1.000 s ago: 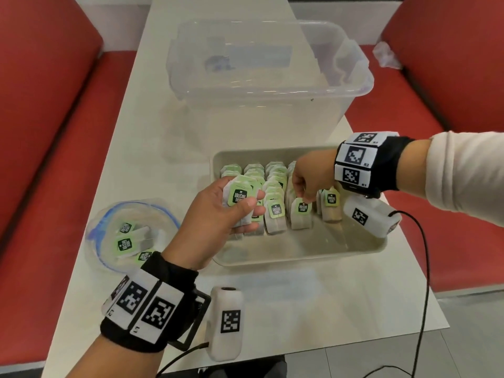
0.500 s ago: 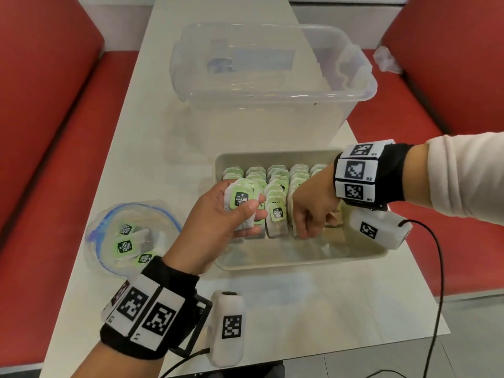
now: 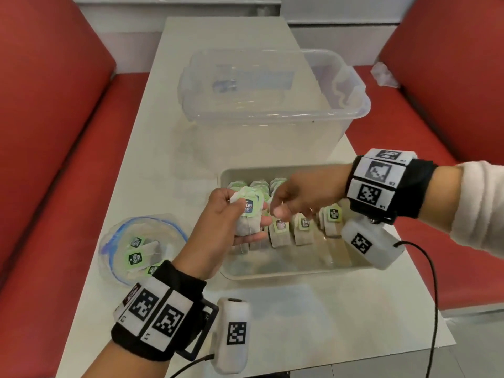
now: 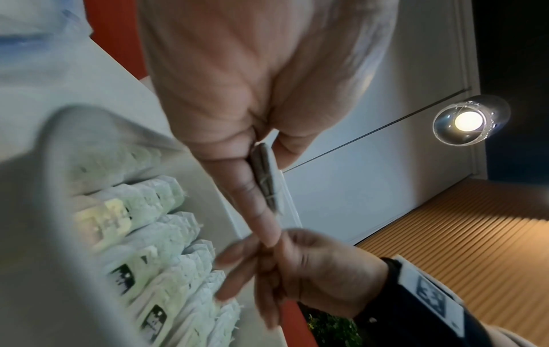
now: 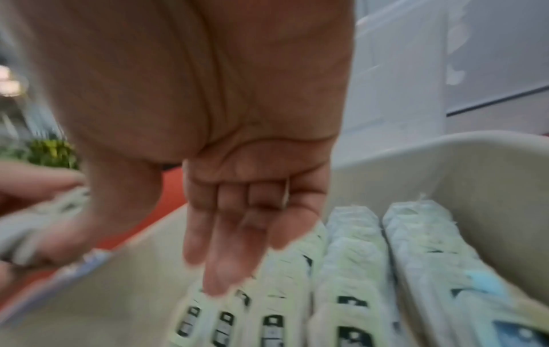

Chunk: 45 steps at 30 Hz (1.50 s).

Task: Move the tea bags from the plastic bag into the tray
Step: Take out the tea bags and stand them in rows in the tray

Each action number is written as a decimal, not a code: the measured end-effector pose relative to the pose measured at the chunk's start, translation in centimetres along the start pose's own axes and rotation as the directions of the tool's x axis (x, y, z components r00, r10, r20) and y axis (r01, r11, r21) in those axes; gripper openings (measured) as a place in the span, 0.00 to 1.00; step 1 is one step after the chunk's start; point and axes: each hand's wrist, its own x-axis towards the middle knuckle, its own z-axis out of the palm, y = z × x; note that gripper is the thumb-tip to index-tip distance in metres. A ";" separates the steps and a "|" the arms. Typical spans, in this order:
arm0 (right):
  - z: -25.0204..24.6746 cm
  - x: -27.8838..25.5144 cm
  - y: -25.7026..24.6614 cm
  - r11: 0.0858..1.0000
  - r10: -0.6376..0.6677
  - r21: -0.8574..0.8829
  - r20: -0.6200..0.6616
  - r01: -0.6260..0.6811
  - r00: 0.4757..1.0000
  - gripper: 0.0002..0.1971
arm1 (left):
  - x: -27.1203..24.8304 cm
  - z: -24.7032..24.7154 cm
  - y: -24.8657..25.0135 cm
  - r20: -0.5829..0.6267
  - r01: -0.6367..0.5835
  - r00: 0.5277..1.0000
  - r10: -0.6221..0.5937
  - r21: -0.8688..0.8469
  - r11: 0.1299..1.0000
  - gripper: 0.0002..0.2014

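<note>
My left hand (image 3: 249,222) grips a small stack of tea bags (image 3: 246,207) with green tags, just over the left end of the beige tray (image 3: 300,272). In the left wrist view the stack (image 4: 265,169) shows edge-on, pinched between thumb and fingers. My right hand (image 3: 276,208) hovers beside that stack with relaxed fingers (image 5: 219,246) and holds nothing. Several rows of tea bags (image 3: 302,225) stand upright in the tray. The clear plastic bag (image 3: 141,249) lies left of the tray with a few tea bags (image 3: 135,257) inside.
A large clear plastic bin (image 3: 272,105) stands behind the tray on the white table (image 3: 300,309). Red benches flank the table, and crumpled plastic (image 3: 383,75) lies on the right one. The tray's front part holds no bags.
My right hand has let go of a tea bag at the front of the rows, risen out of the tray and moved left to the stack in my left hand.
</note>
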 end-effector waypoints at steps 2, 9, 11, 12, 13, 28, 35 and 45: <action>0.2 -1.4 -0.7 0.977 -0.074 0.172 -0.287 0.127 0.955 0.12 | 0.0 0.5 0.7 0.030 -0.013 0.999 0.012 0.022 1.000 0.06; 2.2 -5.6 0.6 0.857 0.051 0.408 -0.676 0.315 0.736 0.08 | 1.3 3.6 2.9 0.145 -0.061 0.989 0.027 0.236 0.970 0.07; 2.3 -7.1 2.0 0.844 0.125 0.437 -0.725 0.310 0.678 0.07 | 2.1 4.3 3.5 0.157 -0.114 0.986 0.060 0.367 0.923 0.07; 2.4 -7.8 2.8 0.840 0.163 0.448 -0.747 0.306 0.645 0.07 | 2.5 4.7 3.8 0.165 -0.157 0.982 0.092 0.434 0.887 0.07; 2.5 -8.5 3.6 0.841 0.196 0.451 -0.769 0.299 0.609 0.08 | 2.9 5.1 4.1 0.173 -0.203 0.976 0.133 0.496 0.844 0.06; 4.2 -11.7 9.6 0.866 0.354 0.456 -0.849 0.206 0.393 0.09 | 11.1 14.3 1.6 0.342 -0.304 0.851 -0.398 0.940 0.157 0.07; 4.2 -11.5 9.8 0.868 0.336 0.448 -0.849 0.216 0.409 0.09 | 12.5 15.1 -0.8 0.281 -0.160 0.741 -0.610 0.956 0.245 0.07; 4.2 -11.3 9.7 0.885 0.306 0.423 -0.844 0.196 0.440 0.10 | 12.7 15.1 -3.1 0.199 -0.100 0.795 -0.573 0.975 0.199 0.08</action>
